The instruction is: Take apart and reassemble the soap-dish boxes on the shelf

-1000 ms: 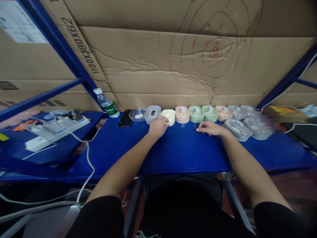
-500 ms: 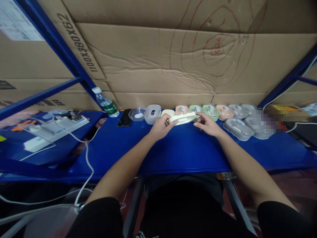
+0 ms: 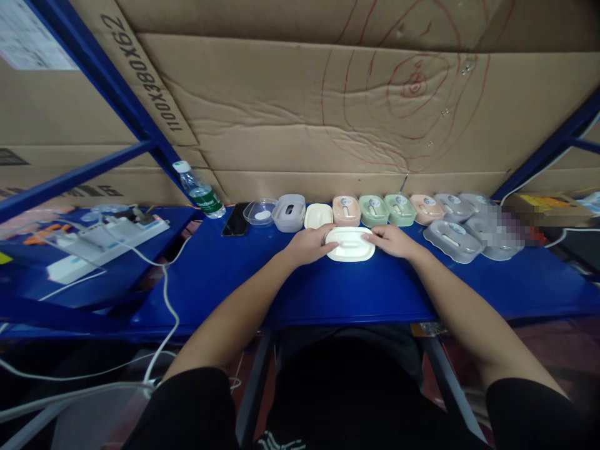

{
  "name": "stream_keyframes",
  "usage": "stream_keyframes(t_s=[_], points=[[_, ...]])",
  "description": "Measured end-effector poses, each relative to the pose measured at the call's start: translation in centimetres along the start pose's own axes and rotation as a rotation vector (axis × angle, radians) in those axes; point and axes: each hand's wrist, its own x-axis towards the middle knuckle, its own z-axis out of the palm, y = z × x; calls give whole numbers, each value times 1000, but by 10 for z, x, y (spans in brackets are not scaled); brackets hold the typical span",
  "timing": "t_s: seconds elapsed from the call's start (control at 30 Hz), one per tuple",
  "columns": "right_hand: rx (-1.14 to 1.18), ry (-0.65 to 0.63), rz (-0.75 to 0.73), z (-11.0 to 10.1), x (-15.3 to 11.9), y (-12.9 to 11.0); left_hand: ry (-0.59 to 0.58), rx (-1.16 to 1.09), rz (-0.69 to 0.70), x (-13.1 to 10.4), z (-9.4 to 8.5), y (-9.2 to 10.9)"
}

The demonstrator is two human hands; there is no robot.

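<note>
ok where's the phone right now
In the head view, the phone lies on the person's left side of the blue table, between the bottle and the clear plastic piece.

Facing you: tall brown cardboard wall, creased across, horizontal fold line high up. Red hand-drawn rings on it, right of centre. To your left, printed strip reading 1100X380X62; white printed sheet beyond blue slanting post. Another blue post on your right. Before you, glossy blue tabletop; beneath it, grey legs, reddish floor. Light soft above, dim under table.
</note>
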Motion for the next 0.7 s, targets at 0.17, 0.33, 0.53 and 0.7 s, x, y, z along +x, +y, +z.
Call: stream_keyframes(t_s=[0.17, 0.33, 0.53, 0.7], points=[[-242, -121, 90, 9, 5, 0, -145, 100, 47, 0, 1, -1], [-289, -125, 115, 13, 7, -4, -122, 176, -26, 2, 2, -1], [-197, -120, 90, 9, 5, 0, 245, 157, -146, 2, -17, -14], [-158, -121, 43, 8, 5, 5, 353, 246, -312, -4, -37, -46]])
